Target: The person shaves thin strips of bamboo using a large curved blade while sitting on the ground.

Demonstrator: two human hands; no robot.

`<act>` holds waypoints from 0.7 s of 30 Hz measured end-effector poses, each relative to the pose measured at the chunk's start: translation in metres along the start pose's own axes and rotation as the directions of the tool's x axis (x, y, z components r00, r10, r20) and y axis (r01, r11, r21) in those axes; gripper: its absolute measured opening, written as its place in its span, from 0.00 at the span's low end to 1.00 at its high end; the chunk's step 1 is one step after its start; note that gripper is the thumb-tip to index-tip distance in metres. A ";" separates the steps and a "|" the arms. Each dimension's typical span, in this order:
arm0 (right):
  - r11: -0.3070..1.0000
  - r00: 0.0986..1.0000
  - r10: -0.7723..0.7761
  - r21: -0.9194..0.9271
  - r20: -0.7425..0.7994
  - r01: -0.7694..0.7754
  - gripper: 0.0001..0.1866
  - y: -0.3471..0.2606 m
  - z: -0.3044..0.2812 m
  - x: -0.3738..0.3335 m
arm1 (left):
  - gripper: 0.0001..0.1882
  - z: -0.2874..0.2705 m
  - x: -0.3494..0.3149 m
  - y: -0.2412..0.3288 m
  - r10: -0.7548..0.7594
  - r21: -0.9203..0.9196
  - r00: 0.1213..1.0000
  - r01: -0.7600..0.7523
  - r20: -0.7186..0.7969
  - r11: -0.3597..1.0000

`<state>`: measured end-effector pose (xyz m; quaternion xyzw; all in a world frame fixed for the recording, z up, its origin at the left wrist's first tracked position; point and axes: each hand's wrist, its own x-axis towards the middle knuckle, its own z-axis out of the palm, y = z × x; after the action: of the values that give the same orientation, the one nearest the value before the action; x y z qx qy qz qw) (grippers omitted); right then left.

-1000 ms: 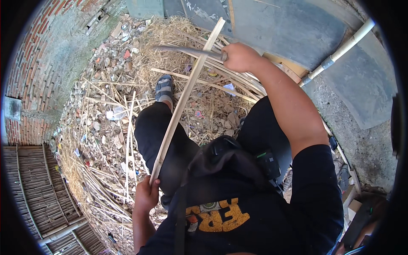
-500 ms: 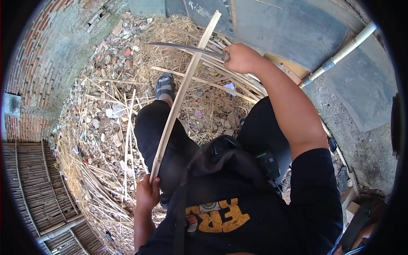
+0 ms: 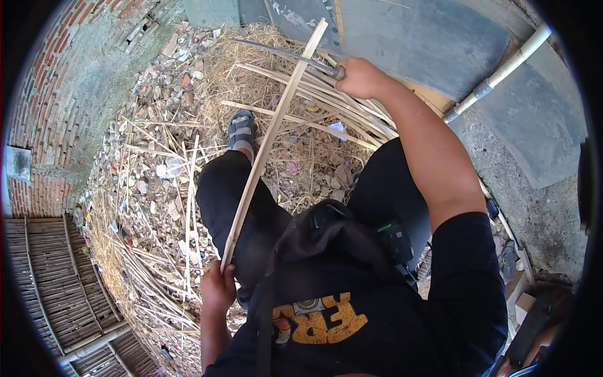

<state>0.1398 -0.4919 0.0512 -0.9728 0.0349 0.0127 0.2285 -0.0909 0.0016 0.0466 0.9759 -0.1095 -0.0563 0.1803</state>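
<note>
A long pale bamboo strip (image 3: 267, 147) slants up and away from me, past my left knee. My left hand (image 3: 218, 288) is closed round its near end, thumb pressed against it. My right hand (image 3: 361, 78) grips the handle of a machete (image 3: 270, 48), whose long dark blade points left. The blade crosses the strip near its far end; whether it touches the wood I cannot tell. Beneath the blade, the far end of the strip stands above dry straw (image 3: 242, 69) on the ground.
Several cut strips (image 3: 345, 103) lie bundled below my right hand. Rubble and litter (image 3: 314, 169) cover the ground around my sandalled foot (image 3: 241, 129). More strips (image 3: 154, 270) lie at left. A brick wall (image 3: 59, 107), a bamboo slat panel (image 3: 53, 276) and grey sheets (image 3: 427, 47) with a pipe (image 3: 502, 72) surround me.
My right hand and the machete have shifted slightly away from me and right, and the blade now crosses the strip nearer its far end. My left hand keeps its hold.
</note>
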 end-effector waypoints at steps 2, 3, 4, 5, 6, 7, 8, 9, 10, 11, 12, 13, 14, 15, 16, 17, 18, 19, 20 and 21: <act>0.999 0.998 -0.039 0.036 -0.047 0.040 0.16 -0.004 0.010 -0.008 | 0.12 -0.003 0.000 -0.003 -0.054 -0.054 0.996 0.057 0.064 0.997; 0.993 0.993 -0.119 0.011 0.026 0.119 0.17 -0.012 0.007 -0.013 | 0.13 -0.001 0.000 -0.004 -0.063 -0.053 0.995 0.068 0.079 0.996; 0.979 0.974 -0.203 -0.007 0.100 0.205 0.17 -0.022 0.005 -0.015 | 0.13 -0.001 0.001 -0.003 -0.063 -0.054 0.995 0.068 0.080 0.996; 0.979 0.974 -0.202 -0.008 0.101 0.204 0.17 -0.035 0.008 -0.023 | 0.14 -0.002 0.001 -0.001 -0.090 -0.114 0.991 0.101 0.103 0.988; 0.968 0.955 -0.236 -0.039 0.180 0.247 0.16 -0.053 0.013 -0.032 | 0.14 -0.002 0.001 0.000 -0.120 -0.173 0.985 0.141 0.124 0.975; 0.955 0.931 -0.262 -0.069 0.255 0.288 0.14 -0.063 0.012 -0.037 | 0.14 -0.003 0.002 0.000 -0.121 -0.172 0.985 0.141 0.122 0.975; 0.954 0.930 -0.267 -0.069 0.254 0.292 0.14 -0.067 0.005 -0.036 | 0.15 -0.003 0.003 0.000 -0.087 -0.180 0.989 0.109 0.123 0.978; 0.945 0.920 -0.274 -0.097 0.281 0.312 0.13 -0.073 -0.003 -0.035 | 0.15 -0.004 0.003 0.000 -0.056 -0.187 0.991 0.079 0.125 0.979; 0.939 0.912 -0.268 -0.128 0.311 0.320 0.12 -0.072 -0.007 -0.038 | 0.15 -0.001 0.005 0.000 -0.054 -0.188 0.990 0.078 0.132 0.979; 0.958 0.915 -0.256 -0.042 0.313 0.283 0.10 -0.051 0.003 -0.018 | 0.16 0.003 0.009 0.000 -0.055 -0.175 0.994 0.072 0.099 0.982; 0.961 0.914 -0.247 -0.042 0.322 0.275 0.10 -0.044 0.013 -0.014 | 0.16 0.007 0.010 0.001 -0.058 -0.165 0.996 0.069 0.071 0.984; 0.971 0.932 -0.230 0.000 0.282 0.240 0.09 -0.044 0.015 -0.009 | 0.16 0.004 0.013 0.004 -0.073 -0.130 0.994 0.082 0.079 0.988; 0.978 0.947 -0.210 0.045 0.241 0.206 0.08 -0.042 0.015 -0.006 | 0.16 0.005 0.013 0.006 -0.064 -0.133 0.995 0.074 0.075 0.988; 0.972 0.949 -0.233 0.058 0.214 0.226 0.07 -0.052 0.011 -0.013 | 0.16 0.005 0.008 0.006 -0.062 -0.142 0.996 0.070 0.063 0.987; 0.970 0.947 -0.241 0.059 0.211 0.234 0.07 -0.056 0.010 -0.016 | 0.16 0.004 0.005 0.005 -0.058 -0.151 0.997 0.066 0.052 0.986; 0.970 0.951 -0.241 0.035 0.194 0.239 0.07 -0.058 0.009 -0.018 | 0.16 0.003 0.004 0.005 -0.062 -0.149 0.997 0.068 0.045 0.986; 0.971 0.955 -0.238 0.009 0.178 0.240 0.06 -0.060 0.008 -0.021 | 0.16 0.003 0.003 0.005 -0.082 -0.154 0.995 0.091 0.060 0.984; 0.970 0.954 -0.240 0.008 0.178 0.243 0.06 -0.062 0.008 -0.026 | 0.16 0.003 0.003 0.004 -0.102 -0.159 0.992 0.113 0.075 0.981; 0.962 0.954 -0.266 -0.018 0.136 0.271 0.06 -0.065 0.008 -0.032 | 0.15 0.003 0.002 0.004 -0.122 -0.164 0.988 0.135 0.090 0.977; 0.954 0.952 -0.292 -0.047 0.094 0.297 0.07 -0.068 0.007 -0.037 | 0.15 0.005 0.001 0.002 -0.122 -0.165 0.989 0.135 0.088 0.977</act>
<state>0.1079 -0.4258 0.0764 -0.9721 -0.1209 0.0216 0.1996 -0.0911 -0.0023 0.0431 0.9589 -0.0479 -0.1147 0.2549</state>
